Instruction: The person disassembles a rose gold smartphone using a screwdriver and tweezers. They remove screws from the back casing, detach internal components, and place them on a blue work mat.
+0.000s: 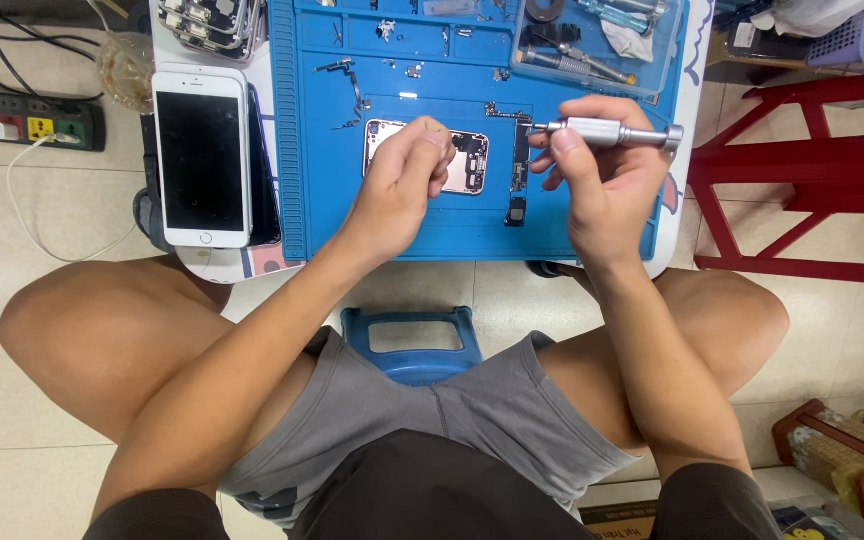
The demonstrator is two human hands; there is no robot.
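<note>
Knees and shorts: bare legs spread wide at the bottom, grey shorts between, blue stool handle (411,343) showing below the table edge.
Left hand (404,172): loosely curled into a fist over the opened phone housing (469,160), fingertips pinched together on or just above it; too small to tell whether anything sits in the pinch.
Right hand (600,170): fingers closed around a silver precision screwdriver (607,132), held level, tip pointing left toward the housing.
Phone housing: mid-mat on the blue repair mat (302,150), partly hidden under the left hand.
Handling, as a judgement: thin metal shell, light and stiff, delicate inside; best steadied by its outer edges. Screwdriver smooth, light, gripped at the barrel.
Logic board strip (519,175): just right of the housing, toward the mat's near edge.
White phone (202,155): face up off the mat's left edge.
Clear tool tray (592,40): far right corner of the mat.
Power strip (37,120): on the floor, far left.
</note>
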